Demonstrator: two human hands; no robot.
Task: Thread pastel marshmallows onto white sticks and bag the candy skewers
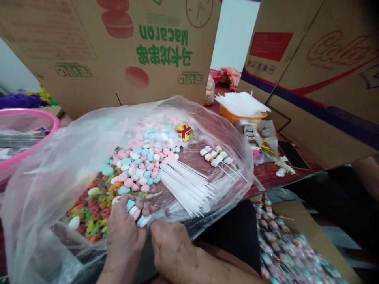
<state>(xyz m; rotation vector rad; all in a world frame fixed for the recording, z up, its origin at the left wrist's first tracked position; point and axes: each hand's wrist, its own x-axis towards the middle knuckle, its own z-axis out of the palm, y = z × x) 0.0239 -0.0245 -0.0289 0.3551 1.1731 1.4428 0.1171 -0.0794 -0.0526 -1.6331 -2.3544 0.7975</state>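
Observation:
My left hand is wrapped round a short row of blue, white and pink candies, lined up as on a skewer. Close beside its lower end, my right hand is closed in a fist; whatever it grips is hidden. In front of both hands lie loose pastel candies and colourful ring-shaped pieces. A fanned bundle of white sticks rests to their right. Farther right are several finished candy skewers, side by side. All of this is on a clear plastic sheet.
Large cardboard boxes stand behind. A pink basket is at left. White sticks fill an orange basket near a dark phone. Below right, a carton holds many wrapped candy skewers. Another person's arm shows at right.

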